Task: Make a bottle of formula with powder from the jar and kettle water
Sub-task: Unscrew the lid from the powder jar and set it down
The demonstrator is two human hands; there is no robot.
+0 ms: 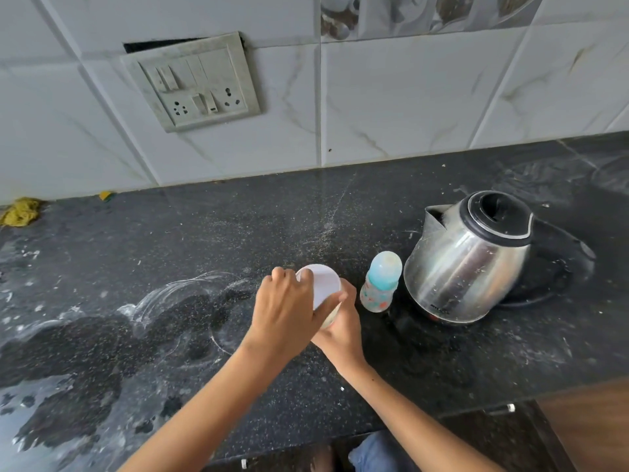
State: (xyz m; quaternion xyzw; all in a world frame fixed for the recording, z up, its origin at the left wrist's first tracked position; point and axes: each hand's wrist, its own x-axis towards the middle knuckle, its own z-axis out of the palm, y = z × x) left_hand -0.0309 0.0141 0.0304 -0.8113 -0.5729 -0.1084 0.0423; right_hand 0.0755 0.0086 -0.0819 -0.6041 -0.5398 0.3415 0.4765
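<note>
A powder jar with a white lid (323,281) stands on the black counter, mostly hidden by my hands. My left hand (289,311) grips the lid from above and the left. My right hand (342,330) wraps around the jar's body from the near right side. Just to the right stands a small baby bottle (380,282) with a pale blue cap, upright and capped. A steel electric kettle (471,258) with a black lid sits on its base right of the bottle, spout pointing left and back.
The black granite counter (238,233) carries wet patches and white smears at the left (85,335). A yellow cloth (20,211) lies at the far left against the tiled wall. A switch and socket panel (194,83) hangs on the wall.
</note>
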